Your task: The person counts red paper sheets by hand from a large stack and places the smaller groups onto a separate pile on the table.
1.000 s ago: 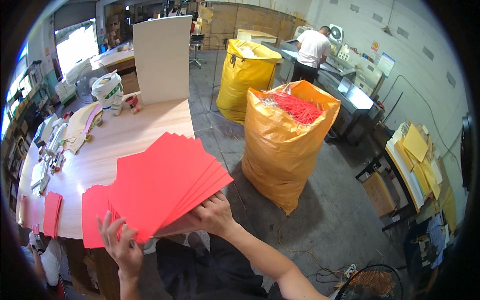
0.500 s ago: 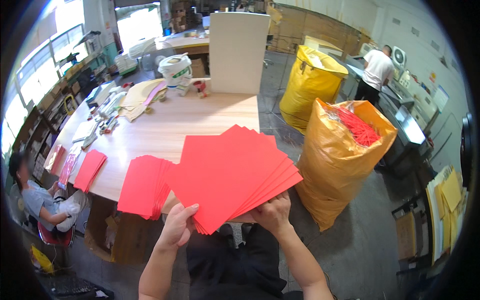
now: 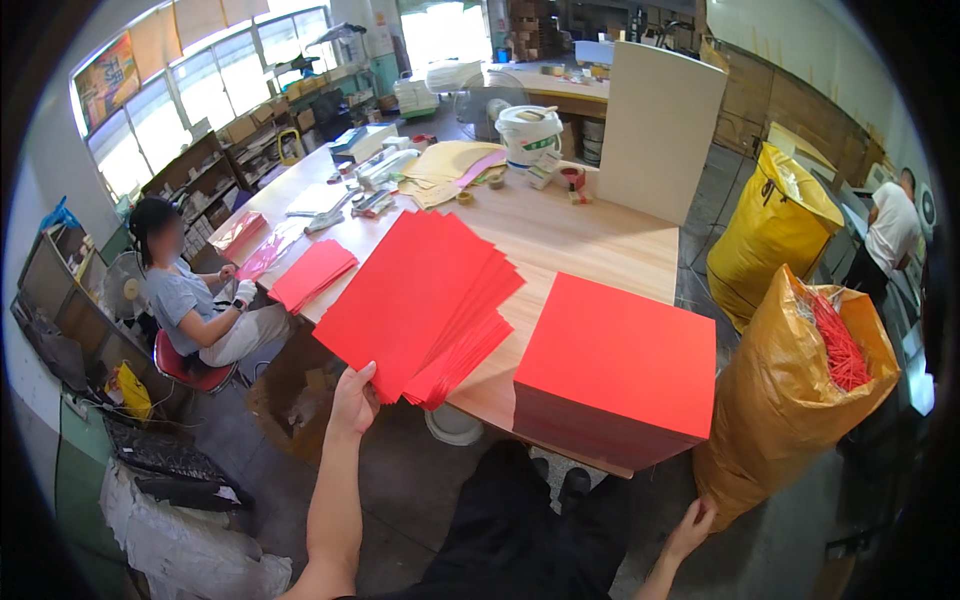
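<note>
My left hand (image 3: 355, 400) is closed on the near corner of a fan of red paper sheets (image 3: 410, 290), thumb on top. The fan is tilted over the table's near edge. Partly hidden beneath it, another fanned pile of red sheets (image 3: 465, 365) shows on the table. A tall, squared stack of red sheets (image 3: 620, 345) stands to the right at the table's front edge. My right hand (image 3: 692, 525) hangs low beside the orange sack, away from the paper. Its fingers are slightly bent, with nothing visible in them.
The wooden table (image 3: 560, 245) bears a smaller red pile (image 3: 312, 272), a white bucket (image 3: 528, 135) and tape rolls. A white board (image 3: 660, 130) stands at its far right. On the right are an orange sack (image 3: 790, 400) and a yellow sack (image 3: 770, 235). A seated person (image 3: 195, 300) works at left.
My right hand has let go of the red fan and dropped to the lower right. My left hand has carried the fan left over the other pile, uncovering the tall stack. The view has turned left.
</note>
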{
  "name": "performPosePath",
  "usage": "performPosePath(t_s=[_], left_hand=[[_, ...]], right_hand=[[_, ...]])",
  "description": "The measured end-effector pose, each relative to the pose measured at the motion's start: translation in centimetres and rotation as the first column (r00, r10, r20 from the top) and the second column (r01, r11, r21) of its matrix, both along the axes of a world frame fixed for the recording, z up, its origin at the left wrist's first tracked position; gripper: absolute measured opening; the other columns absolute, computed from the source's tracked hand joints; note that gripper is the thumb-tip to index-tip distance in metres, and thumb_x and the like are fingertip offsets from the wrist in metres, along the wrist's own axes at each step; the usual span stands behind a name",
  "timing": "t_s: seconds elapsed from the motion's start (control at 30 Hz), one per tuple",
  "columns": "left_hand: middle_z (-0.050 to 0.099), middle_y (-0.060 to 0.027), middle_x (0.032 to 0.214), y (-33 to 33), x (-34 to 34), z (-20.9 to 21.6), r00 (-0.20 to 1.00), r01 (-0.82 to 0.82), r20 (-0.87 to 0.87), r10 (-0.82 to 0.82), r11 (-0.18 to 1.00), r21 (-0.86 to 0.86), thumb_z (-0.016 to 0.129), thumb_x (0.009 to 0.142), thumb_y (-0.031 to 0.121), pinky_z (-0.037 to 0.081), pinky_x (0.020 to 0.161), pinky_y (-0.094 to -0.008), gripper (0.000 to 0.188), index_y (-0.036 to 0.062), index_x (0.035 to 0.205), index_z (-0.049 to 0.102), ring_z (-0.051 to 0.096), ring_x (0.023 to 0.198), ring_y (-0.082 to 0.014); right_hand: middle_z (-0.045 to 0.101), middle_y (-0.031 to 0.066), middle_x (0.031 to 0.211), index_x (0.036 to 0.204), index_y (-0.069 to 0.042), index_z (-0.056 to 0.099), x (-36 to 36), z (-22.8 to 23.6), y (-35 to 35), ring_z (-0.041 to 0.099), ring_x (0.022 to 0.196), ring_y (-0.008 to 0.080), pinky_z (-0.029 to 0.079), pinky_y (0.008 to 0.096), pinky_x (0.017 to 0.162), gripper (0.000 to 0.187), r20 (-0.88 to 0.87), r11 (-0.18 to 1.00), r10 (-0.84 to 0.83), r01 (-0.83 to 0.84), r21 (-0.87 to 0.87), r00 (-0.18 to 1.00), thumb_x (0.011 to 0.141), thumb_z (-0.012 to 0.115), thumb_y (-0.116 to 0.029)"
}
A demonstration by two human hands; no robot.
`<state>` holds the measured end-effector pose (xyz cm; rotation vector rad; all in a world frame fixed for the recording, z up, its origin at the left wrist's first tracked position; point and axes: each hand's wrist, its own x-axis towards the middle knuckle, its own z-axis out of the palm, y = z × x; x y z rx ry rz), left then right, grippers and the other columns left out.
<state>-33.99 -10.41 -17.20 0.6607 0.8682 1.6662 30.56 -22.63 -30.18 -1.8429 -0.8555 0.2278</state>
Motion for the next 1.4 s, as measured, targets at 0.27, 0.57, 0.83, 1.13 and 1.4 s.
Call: performPosePath(t_s=[0.27, 0.57, 0.83, 1.13, 1.4], left_hand=[[0.075, -0.0106, 0.134, 4.6, -4.7, -12.6, 0.995, -0.102, -0.016, 0.101, 0.982, -0.161, 0.061, 0.11, 0.011, 0.065, 0.099, -0.0485, 0.033, 0.0028, 0.141, 0.062, 0.075, 0.12, -0.0259], [0.075, -0.0077, 0.133, 5.7, -3.9, -13.2, 0.999, -0.008, -0.042, -0.008, 0.933, -0.36, 0.059, 0.114, 0.027, 0.061, 0.095, -0.046, 0.035, 0.0089, 0.145, 0.06, 0.075, 0.115, -0.023], [0.076, -0.019, 0.13, 3.9, -6.5, -10.6, 0.991, 0.021, -0.104, -0.081, 0.874, -0.486, 0.06, 0.114, 0.036, 0.063, 0.099, -0.0475, 0.045, -0.0007, 0.141, 0.062, 0.076, 0.114, -0.0306], [0.075, -0.0054, 0.089, 0.7, 3.7, 4.5, 0.781, 0.0, -0.605, -0.156, 0.968, -0.25, 0.061, 0.114, 0.02, 0.057, 0.073, -0.0262, 0.024, -0.0005, 0.119, 0.074, 0.068, 0.076, -0.0112], [0.07, -0.0094, 0.078, -5.3, 24.0, 16.2, 0.731, 0.584, -0.357, -0.581, 0.263, 0.768, 0.065, 0.111, 0.044, 0.044, 0.051, -0.0335, 0.036, 0.0146, 0.128, 0.076, 0.059, 0.054, -0.0181]], right_hand=[[0.074, 0.0164, 0.098, 0.104, 0.002, 0.072, -4.8, -14.2, -11.5, 0.069, 0.091, 0.0313, 0.055, 0.0432, 0.085, 0.024, -0.269, 0.513, 0.11, -0.287, -0.809, 0.957, 0.105, 0.068, -0.021], [0.074, 0.0157, 0.096, 0.103, 0.002, 0.073, -5.8, -14.0, -13.6, 0.069, 0.089, 0.0296, 0.055, 0.0427, 0.081, 0.024, -0.325, 0.411, 0.057, -0.319, -0.854, 0.944, 0.104, 0.068, -0.021], [0.074, 0.015, 0.093, 0.102, 0.001, 0.074, -6.1, -14.5, -15.0, 0.069, 0.086, 0.0282, 0.055, 0.0422, 0.078, 0.024, -0.369, 0.353, 0.043, -0.36, -0.864, 0.928, 0.103, 0.069, -0.022], [0.074, 0.0143, 0.091, 0.1, 0.001, 0.075, -5.2, -14.2, -18.6, 0.07, 0.083, 0.0265, 0.055, 0.0417, 0.074, 0.024, -0.358, 0.326, -0.047, -0.324, -0.888, 0.933, 0.102, 0.07, -0.023], [0.073, 0.0136, 0.088, 0.099, 0.0, 0.076, -3.3, -16.8, -22.9, 0.07, 0.081, 0.0251, 0.055, 0.0412, 0.071, 0.024, -0.329, 0.277, -0.121, -0.286, -0.917, 0.937, 0.1, 0.07, -0.023]])
